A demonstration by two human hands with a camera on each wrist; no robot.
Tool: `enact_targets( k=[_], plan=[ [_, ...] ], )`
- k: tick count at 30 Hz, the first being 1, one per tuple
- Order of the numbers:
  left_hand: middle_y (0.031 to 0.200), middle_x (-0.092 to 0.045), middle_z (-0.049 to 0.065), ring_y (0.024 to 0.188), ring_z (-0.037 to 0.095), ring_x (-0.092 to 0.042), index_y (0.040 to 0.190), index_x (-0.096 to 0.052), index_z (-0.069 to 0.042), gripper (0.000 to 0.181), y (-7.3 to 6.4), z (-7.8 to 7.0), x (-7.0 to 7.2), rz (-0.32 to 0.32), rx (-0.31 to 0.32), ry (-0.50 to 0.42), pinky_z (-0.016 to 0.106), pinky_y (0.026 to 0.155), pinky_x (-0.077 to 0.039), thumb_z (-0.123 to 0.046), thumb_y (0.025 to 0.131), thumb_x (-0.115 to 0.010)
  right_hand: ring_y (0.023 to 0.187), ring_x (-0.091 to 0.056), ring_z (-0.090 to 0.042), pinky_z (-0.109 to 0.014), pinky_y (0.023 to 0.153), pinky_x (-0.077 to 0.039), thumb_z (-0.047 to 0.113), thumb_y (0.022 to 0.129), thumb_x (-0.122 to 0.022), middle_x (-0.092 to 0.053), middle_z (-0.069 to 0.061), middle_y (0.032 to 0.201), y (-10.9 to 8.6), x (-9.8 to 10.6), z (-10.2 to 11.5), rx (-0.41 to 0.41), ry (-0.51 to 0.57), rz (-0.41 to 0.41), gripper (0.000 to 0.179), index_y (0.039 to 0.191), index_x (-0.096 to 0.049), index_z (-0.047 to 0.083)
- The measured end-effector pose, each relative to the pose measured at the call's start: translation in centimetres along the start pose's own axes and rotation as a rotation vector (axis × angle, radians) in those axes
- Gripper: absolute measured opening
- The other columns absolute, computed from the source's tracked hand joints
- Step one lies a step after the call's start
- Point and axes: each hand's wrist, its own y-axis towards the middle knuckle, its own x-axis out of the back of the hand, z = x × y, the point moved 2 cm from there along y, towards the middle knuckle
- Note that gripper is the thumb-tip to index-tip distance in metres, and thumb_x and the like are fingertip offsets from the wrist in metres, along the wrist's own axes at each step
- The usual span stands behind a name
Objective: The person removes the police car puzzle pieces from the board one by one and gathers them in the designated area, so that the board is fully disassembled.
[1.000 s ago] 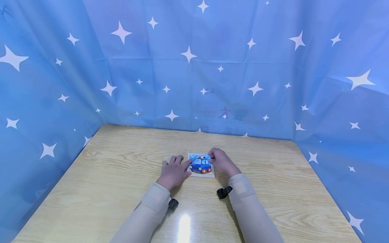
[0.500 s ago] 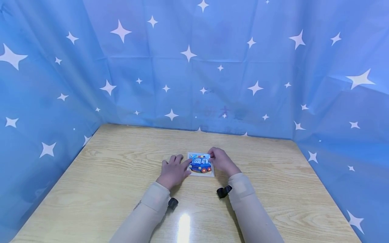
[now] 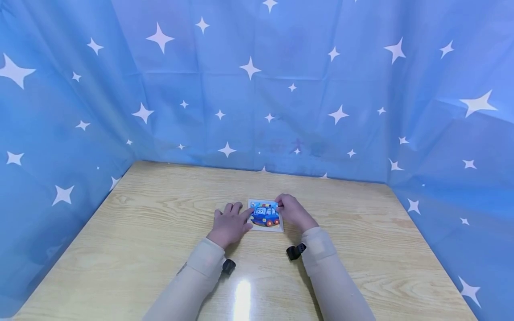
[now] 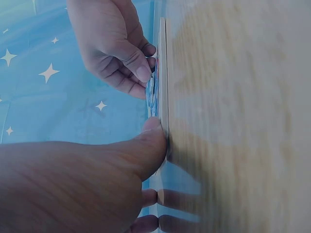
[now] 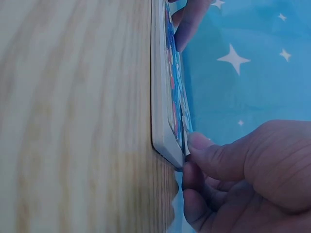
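Jigsaw puzzle (image 3: 265, 217) lies flat on the wood-grain tabletop (image 3: 160, 205), between both hands. Left hand (image 3: 229, 224): fingers spread, thumb against the puzzle's left side, index tip on the picture's left edge. Reads as bracing so the board can't slide while the other side gets worked. Right hand (image 3: 295, 211): thumb and index pinching what looks like a loose piece (image 5: 187, 128) at the far right corner; other fingers curled under. Likely held by its edge for fine control. Piece stands slightly proud of the rest in the right wrist view; can't tell how much of it is seated.

Looks: cartoon blue car, big eyes on the windshield, orange-red wheels, light blue sky, pale border. Thin, low-profile, squared board with a rounded corner.

Further out: beige sleeves (image 3: 182, 278) on both arms, black wrist cameras (image 3: 229, 267) at the cuffs, glare patch on the near tabletop, blue star-print curtain (image 3: 281, 100) behind and at both sides.
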Motion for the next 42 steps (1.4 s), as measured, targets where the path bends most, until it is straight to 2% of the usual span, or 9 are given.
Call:
enact_targets(
  k=[7, 20, 34, 42],
  plan=[
    [0.157, -0.034, 0.008, 0.139, 0.032, -0.033, 0.158, -0.037, -0.034, 0.054, -0.57, -0.30, 0.72, -0.004, -0.001, -0.002, 0.056, 0.097, -0.036, -0.049, 0.107, -0.044, 0.100, -0.057, -0.025, -0.044, 0.089, -0.050, 0.000, 0.102, -0.058, -0.060, -0.013, 0.112, -0.04, 0.08, 0.13, 0.005, -0.015, 0.013, 0.017, 0.119, -0.060, -0.002],
    [0.158, -0.032, 0.009, 0.140, 0.032, -0.031, 0.159, -0.035, -0.034, 0.055, -0.05, -0.04, 0.24, 0.006, 0.005, -0.004, 0.057, 0.099, -0.034, -0.050, 0.107, -0.043, 0.101, -0.059, -0.026, -0.043, 0.090, -0.051, 0.000, 0.102, -0.058, -0.060, -0.014, 0.113, -0.14, 0.11, 0.24, 0.028, -0.052, 0.005, 0.017, 0.119, -0.061, -0.003],
    [0.157, -0.033, 0.009, 0.140, 0.033, -0.031, 0.158, -0.037, -0.034, 0.054, -0.38, -0.18, 0.62, 0.001, -0.004, -0.013, 0.059, 0.098, -0.035, -0.049, 0.106, -0.045, 0.102, -0.057, -0.026, -0.043, 0.091, -0.050, 0.001, 0.102, -0.058, -0.058, -0.012, 0.112, -0.09, -0.05, -0.05, 0.011, -0.055, -0.015, 0.019, 0.120, -0.062, -0.001],
    [0.156, -0.034, 0.011, 0.136, 0.034, -0.033, 0.160, -0.031, -0.036, 0.058, 0.14, -0.08, 0.49, 0.024, -0.017, -0.006, 0.058, 0.097, -0.036, -0.048, 0.106, -0.048, 0.102, -0.058, -0.026, -0.043, 0.090, -0.050, 0.000, 0.101, -0.060, -0.059, -0.012, 0.111, -0.15, -0.14, 0.11, 0.022, -0.065, 0.001, 0.019, 0.119, -0.062, -0.001]
  ],
)
